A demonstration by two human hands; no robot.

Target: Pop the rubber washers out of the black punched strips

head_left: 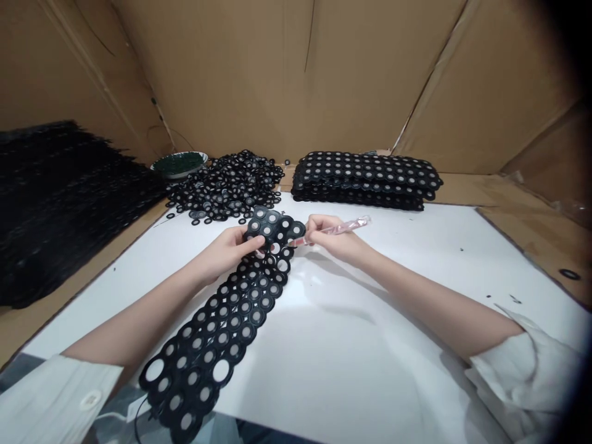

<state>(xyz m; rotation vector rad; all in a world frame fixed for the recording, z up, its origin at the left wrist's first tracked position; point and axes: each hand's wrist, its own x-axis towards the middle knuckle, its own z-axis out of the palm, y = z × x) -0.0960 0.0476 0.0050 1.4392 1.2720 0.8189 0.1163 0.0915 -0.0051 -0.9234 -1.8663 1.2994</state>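
A long black strip of joined rings with grey mesh centres [231, 314] lies across the white sheet [370, 345], running from the near edge up to my hands. My left hand [231, 250] pinches the strip near its far end, thumb on top. My right hand [330, 237] grips a clear pink pen-like tool [342, 228], its tip touching a ring at the strip's far end. Some rings in the strip have empty holes.
A heap of loose black rings [226, 185] lies behind my hands, beside a green-filled dish [179, 163]. A stack of ring strips [365, 179] sits at back right, a big black pile [55, 197] at left. Cardboard walls surround the table.
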